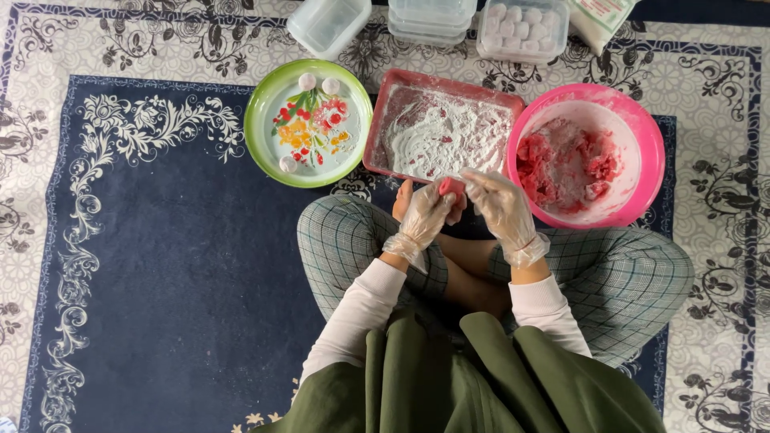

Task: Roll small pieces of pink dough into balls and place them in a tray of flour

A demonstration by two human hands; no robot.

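My gloved left hand (425, 215) and right hand (499, 205) pinch a pink dough ball (451, 189) together. Clear lidded boxes (429, 18) and a white bag (600, 18) line the carpet's (160, 265) far edge.

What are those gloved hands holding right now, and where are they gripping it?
A small red dough piece, pinched at its sides between the left hand and the right hand.

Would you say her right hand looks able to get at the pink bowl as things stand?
Probably yes: the right hand is beside the pink bowl, with nothing between them, though it shares a pink dough piece with the left hand.
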